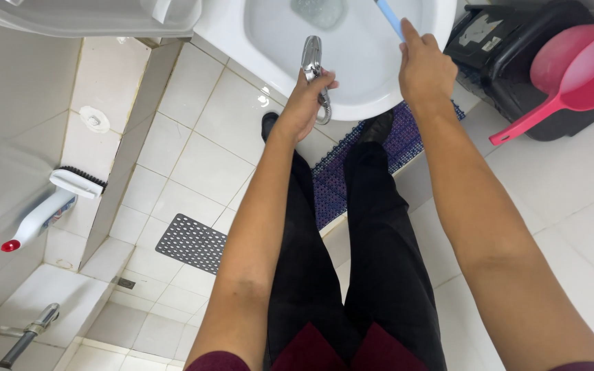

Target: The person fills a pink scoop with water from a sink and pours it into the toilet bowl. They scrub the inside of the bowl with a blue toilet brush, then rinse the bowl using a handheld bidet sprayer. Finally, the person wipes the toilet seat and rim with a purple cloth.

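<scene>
My left hand (305, 103) grips a chrome hand-held sprayer (311, 58) whose head points over the rim of the white toilet bowl (441, 20). My right hand (422, 65) holds a light blue handle (390, 17) that slants up into the bowl; its lower end is out of view. Water with foam sits at the bottom of the bowl. My legs in dark trousers stand in front of the toilet on a purple mat (328, 185).
A black bin (510, 55) with a pink scoop (572, 69) on it stands right of the toilet. At the left, a white scrub brush (77, 182) and a white bottle with a red cap (36, 223) lie on a tiled ledge. A floor drain grate (194, 242) is below.
</scene>
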